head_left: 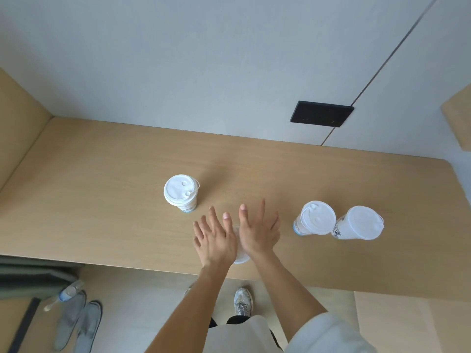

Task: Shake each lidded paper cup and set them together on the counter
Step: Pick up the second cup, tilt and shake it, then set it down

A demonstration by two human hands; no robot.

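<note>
Left hand point(214, 238) and right hand point(257, 233) pressed palm-inward against opposite sides of a lidded paper cup point(240, 256), fingers spread and extended rather than curled; cup mostly hidden between the palms, only its white lower edge visible near the front edge of the counter point(102, 200). One lidded cup point(181, 193) upright to the left, well apart. Two more lidded cups point(316, 220) point(359, 224) just beside each other to the right.
</note>
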